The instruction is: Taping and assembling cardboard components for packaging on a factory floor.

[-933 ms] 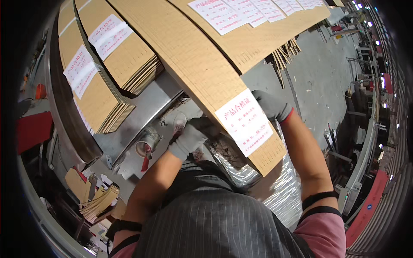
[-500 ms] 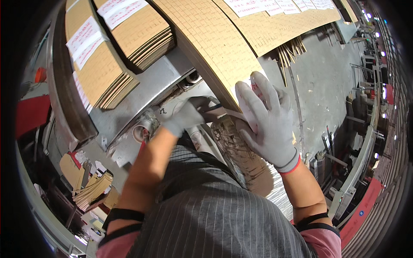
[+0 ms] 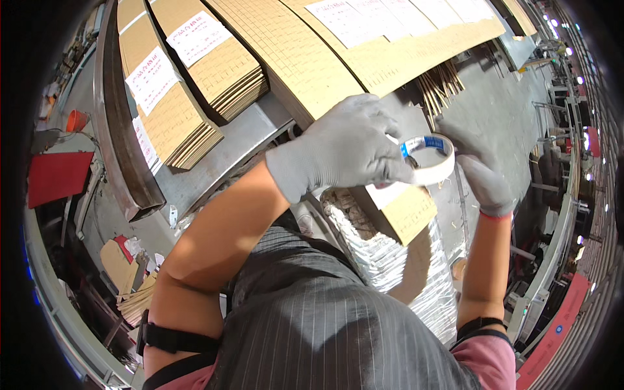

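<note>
My left hand (image 3: 348, 148), in a grey glove, reaches across the near end of a long stack of brown cardboard strips (image 3: 296, 55). Its fingers are closed on the left side of a roll of white tape (image 3: 442, 170) with a blue-marked core. Close by the roll's right side is my right hand (image 3: 484, 175), also gloved. Motion smears its fingers, so its grip does not show. Below the roll, the end of the cardboard stack (image 3: 411, 213) juts out, with a white patch on it partly covered by my left hand.
Two shorter cardboard stacks with white printed labels (image 3: 153, 78) lie on a metal table (image 3: 250, 123) at the left. A wider labelled cardboard stack (image 3: 416, 55) lies at the far right. Beneath my hands stands a bundle in clear film (image 3: 383, 260). Cardboard scraps (image 3: 133, 296) sit lower left.
My left hand has moved up and right from below the stack, across its end. My right hand has come off the cardboard and shifted right. The tape roll now shows plainly between them.
</note>
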Tool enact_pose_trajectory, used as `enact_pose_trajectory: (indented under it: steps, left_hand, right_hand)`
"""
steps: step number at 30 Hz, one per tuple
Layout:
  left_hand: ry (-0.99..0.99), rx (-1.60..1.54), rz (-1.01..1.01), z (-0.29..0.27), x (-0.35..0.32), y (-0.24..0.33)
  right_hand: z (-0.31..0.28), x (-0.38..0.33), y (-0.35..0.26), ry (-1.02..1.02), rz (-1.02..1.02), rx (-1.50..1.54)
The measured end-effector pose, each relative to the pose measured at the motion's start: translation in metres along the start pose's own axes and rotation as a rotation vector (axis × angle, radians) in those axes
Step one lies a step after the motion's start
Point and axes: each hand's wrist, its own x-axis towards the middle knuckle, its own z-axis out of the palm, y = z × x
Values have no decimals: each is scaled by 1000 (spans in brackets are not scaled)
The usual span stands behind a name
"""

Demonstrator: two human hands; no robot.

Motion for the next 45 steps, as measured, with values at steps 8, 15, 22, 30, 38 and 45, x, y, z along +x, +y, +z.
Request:
enact_pose_trajectory:
  steps: [8, 15, 22, 30, 38, 45]
  left_hand:
    - [-67, 186, -22, -7, -7, 10]
    - [-118, 80, 63, 83, 2, 99]
    - [867, -880, -975, 43, -74, 75]
    - [1300, -1308, -777, 71, -13, 80]
    - [1164, -923, -613, 34, -76, 218]
    - [1479, -779, -552, 34, -208, 248]
  right_hand:
    - [42, 52, 22, -212, -72, -1796]
    - [20, 73, -50, 294, -598, -1254]
    - [1, 44, 66, -312, 80, -85]
    - [46, 6, 25, -400, 202, 247]
    - [83, -108, -41, -393, 187, 270]
    - [214, -119, -26, -519, 231, 201]
